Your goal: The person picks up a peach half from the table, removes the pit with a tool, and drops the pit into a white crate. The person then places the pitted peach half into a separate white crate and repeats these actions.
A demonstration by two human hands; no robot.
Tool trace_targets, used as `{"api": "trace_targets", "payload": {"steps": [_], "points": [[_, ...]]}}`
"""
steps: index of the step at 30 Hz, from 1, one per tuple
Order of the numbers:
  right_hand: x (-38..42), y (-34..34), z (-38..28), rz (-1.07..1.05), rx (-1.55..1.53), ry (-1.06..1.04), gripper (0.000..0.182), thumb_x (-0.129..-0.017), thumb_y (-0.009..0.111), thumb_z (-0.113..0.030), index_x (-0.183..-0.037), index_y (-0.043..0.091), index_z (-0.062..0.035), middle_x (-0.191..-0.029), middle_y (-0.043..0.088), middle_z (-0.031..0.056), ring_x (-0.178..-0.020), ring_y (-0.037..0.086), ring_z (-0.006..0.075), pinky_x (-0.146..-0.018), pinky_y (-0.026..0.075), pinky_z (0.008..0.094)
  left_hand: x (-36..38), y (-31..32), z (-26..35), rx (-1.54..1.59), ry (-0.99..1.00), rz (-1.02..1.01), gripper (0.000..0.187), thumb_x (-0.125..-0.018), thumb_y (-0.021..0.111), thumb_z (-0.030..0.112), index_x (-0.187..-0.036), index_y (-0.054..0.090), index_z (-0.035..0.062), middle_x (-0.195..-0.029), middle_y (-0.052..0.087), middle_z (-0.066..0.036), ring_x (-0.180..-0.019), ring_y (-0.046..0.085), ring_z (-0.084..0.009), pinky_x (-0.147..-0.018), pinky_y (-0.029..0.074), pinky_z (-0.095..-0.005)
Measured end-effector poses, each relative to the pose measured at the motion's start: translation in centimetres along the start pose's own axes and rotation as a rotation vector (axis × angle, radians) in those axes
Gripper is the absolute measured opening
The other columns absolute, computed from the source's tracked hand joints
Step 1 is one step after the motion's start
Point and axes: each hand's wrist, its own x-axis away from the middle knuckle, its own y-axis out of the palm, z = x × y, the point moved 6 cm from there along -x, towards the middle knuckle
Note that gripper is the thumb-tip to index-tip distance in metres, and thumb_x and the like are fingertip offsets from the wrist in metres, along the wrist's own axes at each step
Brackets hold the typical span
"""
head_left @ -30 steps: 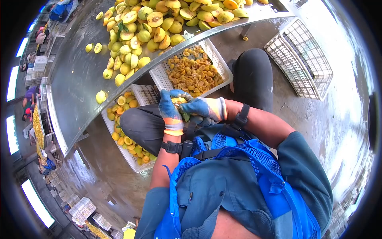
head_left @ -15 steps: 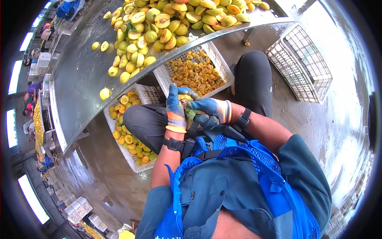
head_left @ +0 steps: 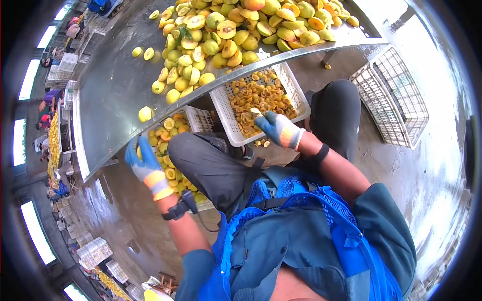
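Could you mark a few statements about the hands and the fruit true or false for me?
1. The left hand and right hand both wear gloves. True.
2. The two hands are touching each other. False: they are apart.
3. The fruit heap lies on the metal table. True.
4. The right hand is empty. False: it holds a pale piece at its fingertips.
5. The right wrist is bare. False: it wears a black band.
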Motion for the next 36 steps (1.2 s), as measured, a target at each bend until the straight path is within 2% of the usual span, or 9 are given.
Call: {"api": "trace_targets", "payload": {"steps": [3, 5, 11, 14, 17, 20, 26, 32, 36], "points": [[0.0, 1.3, 0.2, -0.058, 0.178, -0.060, 0.041, -0.104, 0.058, -0.038, -0.105, 0.064, 0.0033, -0.087, 0.071, 0.0296, -0.084, 0.071, 0.0472, -0.072, 0.054, 0.0525, -1.1, -1.5, 1.5, -0.147, 0.117, 0.107, 0.028, -0.096, 0.073, 0.015, -0.118, 0.070, -0.0035, -0.115, 0.068, -0.014, -0.105, 0.066, -0.0222, -0.095, 0.053, -0.0368], [0.4, 1.0, -1.1, -0.003, 0.157, -0.051, 0.038, -0.104, 0.061, -0.035, -0.104, 0.063, 0.0029, -0.084, 0.070, 0.0282, -0.081, 0.071, 0.0458, -0.069, 0.053, 0.0511, -0.3, 1.6, 3.8, 0.642, -0.305, -0.218, 0.029, -0.094, 0.075, 0.010, -0.120, 0.069, -0.0017, -0.112, 0.068, -0.014, -0.108, 0.065, -0.0237, -0.101, 0.050, -0.0373], [0.6, -0.3, -3.7, -0.043, 0.243, -0.061, 0.044, -0.102, 0.060, -0.041, -0.107, 0.063, 0.0018, -0.084, 0.070, 0.0306, -0.081, 0.069, 0.0504, -0.071, 0.053, 0.0558, 6.6, 11.4, 20.1, 0.797, 0.338, -0.839, 0.028, -0.092, 0.075, 0.010, -0.119, 0.071, 0.0032, -0.115, 0.072, -0.013, -0.109, 0.069, -0.0248, -0.094, 0.055, -0.0367], [0.6, -1.0, -3.1, -0.030, 0.317, -0.060, 0.041, -0.102, 0.059, -0.041, -0.104, 0.063, 0.0002, -0.083, 0.069, 0.0295, -0.079, 0.068, 0.0498, -0.069, 0.053, 0.0563, 9.1, 15.3, 19.9, 0.915, 0.010, -0.974, 0.019, -0.091, 0.075, 0.011, -0.108, 0.074, 0.0021, -0.110, 0.073, -0.015, -0.104, 0.071, -0.0286, -0.092, 0.056, -0.0379], [0.3, -1.4, -2.5, -0.058, 0.410, 0.013, 0.039, -0.102, 0.058, -0.040, -0.103, 0.061, -0.0014, -0.081, 0.070, 0.0278, -0.076, 0.068, 0.0486, -0.068, 0.053, 0.0570, 9.0, 17.4, 19.2, 0.719, 0.139, -0.898, 0.016, -0.091, 0.075, 0.011, -0.104, 0.072, 0.0007, -0.106, 0.072, -0.014, -0.099, 0.070, -0.0280, -0.091, 0.055, -0.0377], [-0.4, -1.6, -1.4, -0.035, 0.385, 0.040, 0.040, -0.101, 0.058, -0.040, -0.107, 0.058, -0.0009, -0.082, 0.070, 0.0285, -0.077, 0.069, 0.0491, -0.068, 0.053, 0.0575, 6.1, 16.5, 20.1, 0.732, 0.157, -0.511, 0.015, -0.086, 0.078, 0.009, -0.098, 0.071, 0.0020, -0.104, 0.071, -0.015, -0.101, 0.068, -0.0311, -0.090, 0.054, -0.0388], [-0.8, -1.9, -0.9, -0.047, 0.292, 0.062, 0.049, -0.101, 0.058, -0.038, -0.128, 0.054, 0.0032, -0.085, 0.070, 0.0317, -0.078, 0.068, 0.0509, -0.071, 0.053, 0.0584, -3.0, 19.0, 23.3, 0.579, 0.216, -0.296, 0.032, -0.089, 0.079, 0.016, -0.114, 0.068, -0.0012, -0.114, 0.068, -0.020, -0.102, 0.066, -0.0336, -0.092, 0.053, -0.0416], [-0.8, -2.4, 0.9, -0.088, 0.248, 0.142, 0.054, -0.099, 0.061, -0.039, -0.135, 0.052, 0.0012, -0.089, 0.070, 0.0323, -0.085, 0.068, 0.0514, -0.076, 0.054, 0.0567, -5.8, 27.0, 24.6, 0.254, 0.133, -0.687, 0.066, -0.083, 0.080, 0.037, -0.136, 0.063, 0.0011, -0.129, 0.064, -0.027, -0.115, 0.064, -0.0423, -0.100, 0.051, -0.0468], [-0.8, -2.8, -0.8, -0.095, 0.150, 0.096, 0.042, -0.100, 0.065, -0.033, -0.125, 0.060, 0.0010, -0.093, 0.070, 0.0311, -0.090, 0.070, 0.0477, -0.077, 0.055, 0.0510, -5.3, 28.0, 23.2, 0.421, 0.178, -0.500, 0.047, -0.086, 0.076, 0.029, -0.125, 0.072, 0.0036, -0.114, 0.071, -0.022, -0.101, 0.069, -0.0401, -0.091, 0.056, -0.0451]]}}
